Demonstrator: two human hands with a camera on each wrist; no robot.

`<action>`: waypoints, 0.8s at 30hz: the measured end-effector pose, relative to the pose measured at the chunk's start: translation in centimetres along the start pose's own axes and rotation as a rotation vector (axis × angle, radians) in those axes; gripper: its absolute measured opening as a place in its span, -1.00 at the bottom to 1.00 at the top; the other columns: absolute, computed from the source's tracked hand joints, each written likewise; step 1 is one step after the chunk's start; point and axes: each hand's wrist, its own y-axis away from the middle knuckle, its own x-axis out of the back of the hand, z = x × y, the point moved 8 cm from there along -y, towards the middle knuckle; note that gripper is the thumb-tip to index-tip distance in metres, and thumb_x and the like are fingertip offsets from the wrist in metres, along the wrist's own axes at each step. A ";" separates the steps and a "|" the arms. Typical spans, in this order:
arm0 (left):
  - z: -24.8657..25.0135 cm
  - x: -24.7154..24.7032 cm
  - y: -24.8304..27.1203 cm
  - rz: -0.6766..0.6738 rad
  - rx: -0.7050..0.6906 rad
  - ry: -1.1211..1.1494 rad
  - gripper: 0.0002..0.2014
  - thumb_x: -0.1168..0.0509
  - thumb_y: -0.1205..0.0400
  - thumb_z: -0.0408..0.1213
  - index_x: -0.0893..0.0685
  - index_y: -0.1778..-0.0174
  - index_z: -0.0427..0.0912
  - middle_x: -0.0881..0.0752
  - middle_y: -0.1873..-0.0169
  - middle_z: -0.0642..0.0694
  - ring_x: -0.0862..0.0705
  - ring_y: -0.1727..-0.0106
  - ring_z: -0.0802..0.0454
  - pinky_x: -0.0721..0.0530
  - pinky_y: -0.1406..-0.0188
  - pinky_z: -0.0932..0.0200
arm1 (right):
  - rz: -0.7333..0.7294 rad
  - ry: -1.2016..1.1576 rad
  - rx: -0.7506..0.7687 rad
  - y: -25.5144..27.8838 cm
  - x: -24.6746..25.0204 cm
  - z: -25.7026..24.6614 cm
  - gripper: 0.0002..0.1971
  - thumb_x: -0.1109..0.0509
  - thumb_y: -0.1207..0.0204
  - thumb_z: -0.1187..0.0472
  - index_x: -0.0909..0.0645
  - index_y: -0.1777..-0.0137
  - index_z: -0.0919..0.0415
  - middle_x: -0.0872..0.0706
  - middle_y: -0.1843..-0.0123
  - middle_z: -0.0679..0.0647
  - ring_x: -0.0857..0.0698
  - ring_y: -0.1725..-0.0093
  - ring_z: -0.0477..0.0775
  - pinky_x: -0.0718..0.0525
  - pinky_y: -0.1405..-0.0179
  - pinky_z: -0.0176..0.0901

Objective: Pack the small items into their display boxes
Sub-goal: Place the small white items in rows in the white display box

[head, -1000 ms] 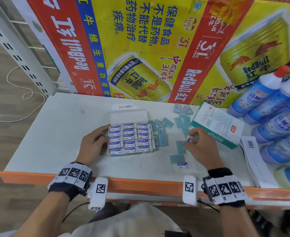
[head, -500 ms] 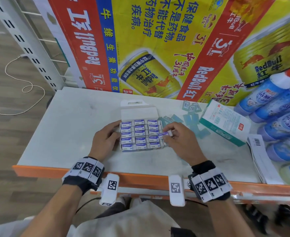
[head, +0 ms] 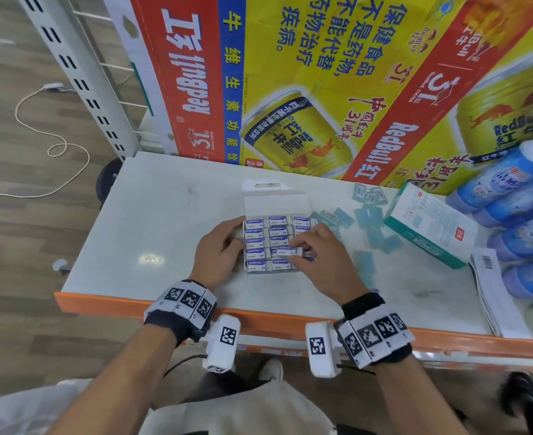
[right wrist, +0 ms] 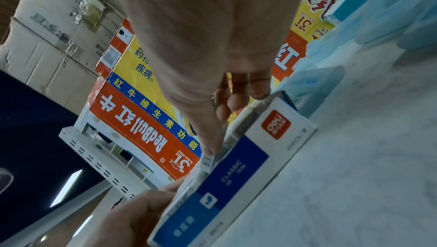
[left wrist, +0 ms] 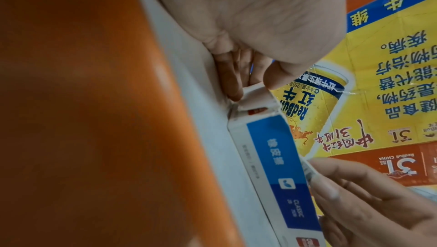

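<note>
Shelf top (head: 152, 221): blue packets (head: 365, 217) lie between display box (head: 274, 204) and green carton (head: 428, 227).

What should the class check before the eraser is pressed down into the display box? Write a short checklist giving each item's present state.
1. Left hand holds the display box steady: ok.
2. Right hand pinches the eraser: ok.
3. Lid folded back: ok.
4. Eraser level with the packed rows: not ok, it lies askew.
5. Free slot beneath it: cannot tell, the hand hides it.
</note>
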 end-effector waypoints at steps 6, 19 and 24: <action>0.2 0.1 0.2 0.065 -0.004 -0.024 -0.52 -0.17 -0.43 -0.17 -0.56 -0.31 -0.06 -0.69 0.03 -0.03 -0.69 0.19 -0.02 -0.69 0.08 -0.14 | -0.019 0.050 0.021 -0.1 -0.8 -0.3 -0.85 -0.42 -0.49 0.31 -0.59 -0.01 0.11 -0.41 0.02 -0.11 -0.48 0.26 -0.32 -0.40 0.13 -0.57; 0.3 -0.7 1.5 0.197 0.011 -0.061 -0.58 -0.15 -0.53 -0.15 -0.63 -0.31 -0.05 -0.72 -0.17 0.00 -0.67 -0.13 0.05 -0.57 -0.20 0.11 | -0.053 0.109 0.177 -0.3 -0.2 -0.1 -0.84 -0.35 -0.56 0.28 -0.72 -0.07 0.20 -0.52 0.05 0.09 -0.48 -0.10 0.09 -0.48 -0.19 -0.14; 0.1 -0.7 1.3 0.212 0.009 -0.057 -0.58 -0.15 -0.51 -0.16 -0.64 -0.28 -0.03 -0.73 -0.16 0.02 -0.67 -0.13 0.05 -0.59 -0.24 -0.02 | -0.100 0.106 0.188 -0.1 0.0 -0.1 -0.78 -0.32 -0.58 0.27 -0.71 -0.15 0.14 -0.45 0.09 -0.01 -0.46 -0.09 0.08 -0.45 -0.21 -0.16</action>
